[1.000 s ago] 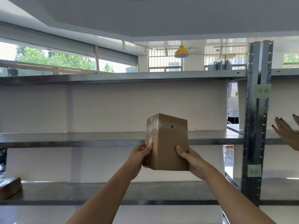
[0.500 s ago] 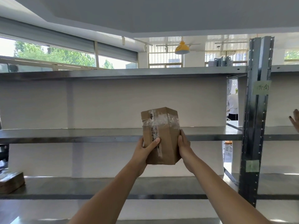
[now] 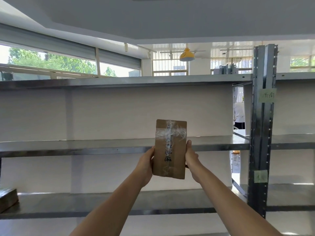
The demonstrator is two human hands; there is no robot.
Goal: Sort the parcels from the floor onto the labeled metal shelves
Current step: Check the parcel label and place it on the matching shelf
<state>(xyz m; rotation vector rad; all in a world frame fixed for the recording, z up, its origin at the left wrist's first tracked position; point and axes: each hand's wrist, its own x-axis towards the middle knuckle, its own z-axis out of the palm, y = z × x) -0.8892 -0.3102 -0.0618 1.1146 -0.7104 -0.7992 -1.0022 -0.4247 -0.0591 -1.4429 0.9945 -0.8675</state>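
Note:
I hold a small brown cardboard parcel point(image 3: 169, 149) upright in front of the metal shelves, its taped face with dark writing turned toward me. My left hand point(image 3: 144, 165) grips its left edge and my right hand point(image 3: 191, 156) grips its right edge. The parcel hangs in the air level with the front lip of the middle shelf point(image 3: 85, 147). A top shelf point(image 3: 119, 81) runs above and a lower shelf point(image 3: 85, 204) below.
A dark metal upright post point(image 3: 261, 133) stands at the right, carrying a green paper label point(image 3: 267, 97) high up and another green label point(image 3: 260, 176) lower down. Another brown parcel point(image 3: 7, 199) lies at the far left of the lower shelf. A person stands behind the rack point(image 3: 239, 114).
The parcel has been turned in my hands so its taped, written face now points at me. Another person's hand at the right edge has left the view.

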